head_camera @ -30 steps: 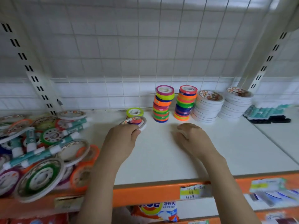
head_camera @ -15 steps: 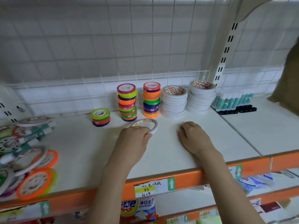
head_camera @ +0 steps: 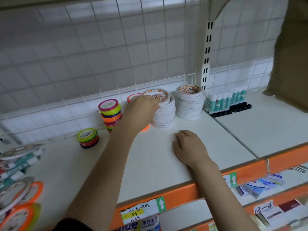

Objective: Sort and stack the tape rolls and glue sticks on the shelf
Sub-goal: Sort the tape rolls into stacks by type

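My left hand holds a white tape roll by its rim, tilted on top of the left white stack. A second white stack stands to its right. My arm hides most of one coloured stack; another coloured stack rises left of it, and a short coloured pile sits further left. Glue sticks lie in a row at the back right. My right hand rests on the white shelf, fingers loosely curled, holding nothing.
Loose tape rolls and glue sticks are heaped at the left end of the shelf. A wire grid backs the shelf. An upright post stands behind the white stacks. A brown cardboard box sits at the far right. The orange shelf edge carries price labels.
My left hand lifted the white tape roll off the shelf and carried it back and right onto the left white stack. The view swung right. My right hand stayed put.
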The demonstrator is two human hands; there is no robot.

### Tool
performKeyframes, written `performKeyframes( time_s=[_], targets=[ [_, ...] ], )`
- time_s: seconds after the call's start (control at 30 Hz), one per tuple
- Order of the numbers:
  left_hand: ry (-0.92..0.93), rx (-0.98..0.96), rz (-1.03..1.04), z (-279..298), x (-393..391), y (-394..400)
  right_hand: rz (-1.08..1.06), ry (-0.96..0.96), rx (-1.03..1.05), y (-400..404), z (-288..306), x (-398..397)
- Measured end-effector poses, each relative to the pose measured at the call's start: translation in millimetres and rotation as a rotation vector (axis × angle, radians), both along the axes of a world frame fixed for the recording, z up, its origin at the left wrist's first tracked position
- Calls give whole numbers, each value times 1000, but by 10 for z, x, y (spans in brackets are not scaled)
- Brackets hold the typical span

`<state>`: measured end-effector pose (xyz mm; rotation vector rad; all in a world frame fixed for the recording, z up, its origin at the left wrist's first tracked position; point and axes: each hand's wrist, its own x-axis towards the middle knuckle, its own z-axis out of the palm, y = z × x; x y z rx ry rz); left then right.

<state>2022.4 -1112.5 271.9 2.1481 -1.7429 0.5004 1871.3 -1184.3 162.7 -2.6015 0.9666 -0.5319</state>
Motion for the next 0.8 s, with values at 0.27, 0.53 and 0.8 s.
performKeyframes(
  time_s=[0.27, 0.53, 0.8],
  targets=[
    [-43, 174, 105, 12, 76, -403, -27, 2, -21, -6, -13, 28],
    [110, 211, 104, -18, 85, -382, -63, -86, 9, 7, -70, 66],
    [114, 2, 26, -287, -49, 14, -61, -61, -30, 23, -64, 63]
  ],
)
